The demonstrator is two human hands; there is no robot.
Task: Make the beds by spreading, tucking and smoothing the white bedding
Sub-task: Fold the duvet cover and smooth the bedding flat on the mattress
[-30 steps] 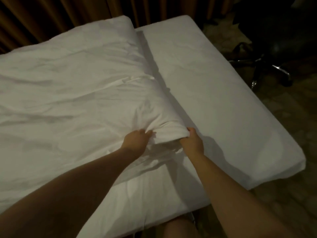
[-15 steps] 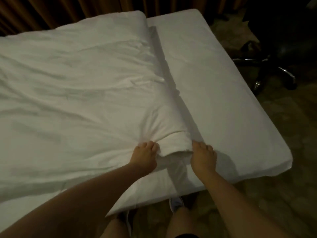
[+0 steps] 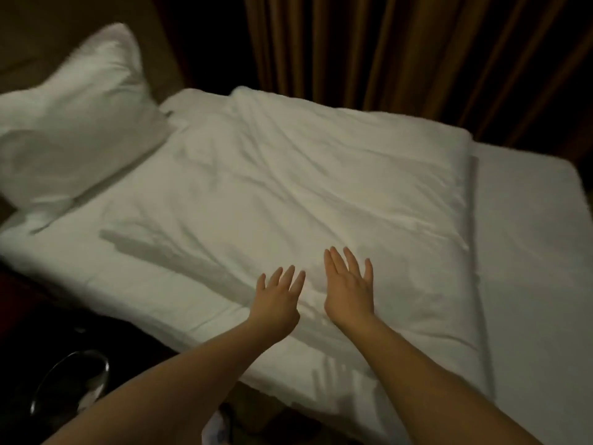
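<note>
A white duvet [image 3: 305, 187] lies spread over the bed, creased across its middle. Its right edge stops short of the bed's end, where a strip of white fitted sheet [image 3: 526, 252] shows bare. A white pillow [image 3: 73, 130] leans at the head of the bed on the left. My left hand [image 3: 276, 300] and my right hand [image 3: 349, 287] are side by side near the duvet's near edge, palms down and fingers straight and spread. Neither hand holds anything.
Brown curtains [image 3: 401, 53] hang behind the bed. A round metal bin [image 3: 70, 387] stands on the dark floor at the lower left, beside the bed. The near edge of the mattress [image 3: 321, 396] runs just below my forearms.
Both hands have let go of the duvet's corner fold and now lie flat and open on the duvet. The view has swung left, bringing the pillow in.
</note>
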